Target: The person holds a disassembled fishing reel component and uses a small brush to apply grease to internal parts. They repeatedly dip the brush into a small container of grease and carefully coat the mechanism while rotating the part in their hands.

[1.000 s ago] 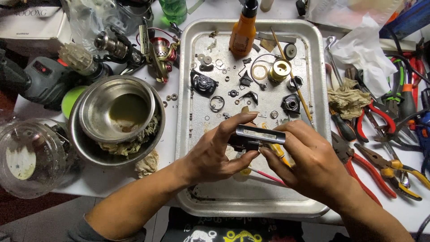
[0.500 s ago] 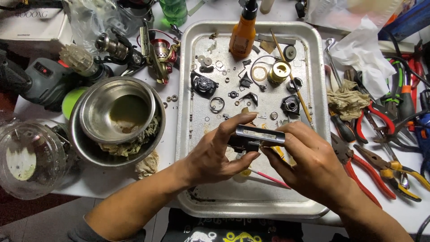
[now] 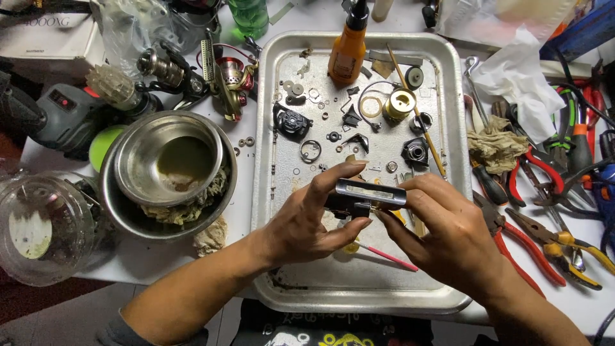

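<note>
Dark, silver-faced metal reel part, level, pinched above the metal tray.

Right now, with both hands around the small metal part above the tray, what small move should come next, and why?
Probably lower the metal part closer to the tray. Both the left hand and the right hand pinch it in the air above many loose small pieces, so anything that slips would land in the tray.

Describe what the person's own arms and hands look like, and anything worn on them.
Both forearms are bare. The left hand and right hand wear no gloves, and no rings, watch or bracelet show. Only a bit of dark grey sleeve appears at the left elbow, at the bottom edge. The right arm leaves the frame before any sleeve shows.
</note>
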